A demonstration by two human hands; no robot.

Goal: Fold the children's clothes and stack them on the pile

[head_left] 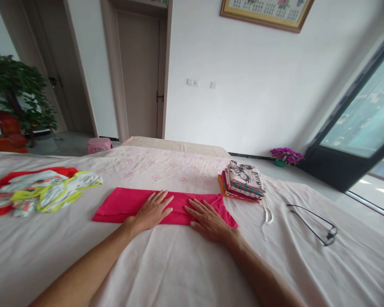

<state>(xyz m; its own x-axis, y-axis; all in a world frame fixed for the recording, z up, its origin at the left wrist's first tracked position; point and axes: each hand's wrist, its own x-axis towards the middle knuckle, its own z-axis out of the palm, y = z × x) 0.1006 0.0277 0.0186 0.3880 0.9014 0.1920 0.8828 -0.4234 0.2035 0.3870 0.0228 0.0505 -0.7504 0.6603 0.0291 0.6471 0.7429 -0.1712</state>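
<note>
A bright pink garment (115, 205), folded into a long flat strip, lies across the bed in front of me. My left hand (153, 209) rests flat on its middle, fingers stretched out. Further right, my right hand (206, 218) presses flat on the same cloth with its fingers apart. Neither hand grips anything. Just beyond the strip's right end sits a stack of folded clothes (245, 178), a printed pale piece on top and a white drawstring (268, 215) trailing from it.
Loose clothes (51, 189) in red, white and yellow lie heaped at the left. Black-framed glasses (320, 226) rest on the pale sheet (166, 273) at the right. Beyond the bed stand a pink stool (99, 145) and a pot of purple flowers (286, 156).
</note>
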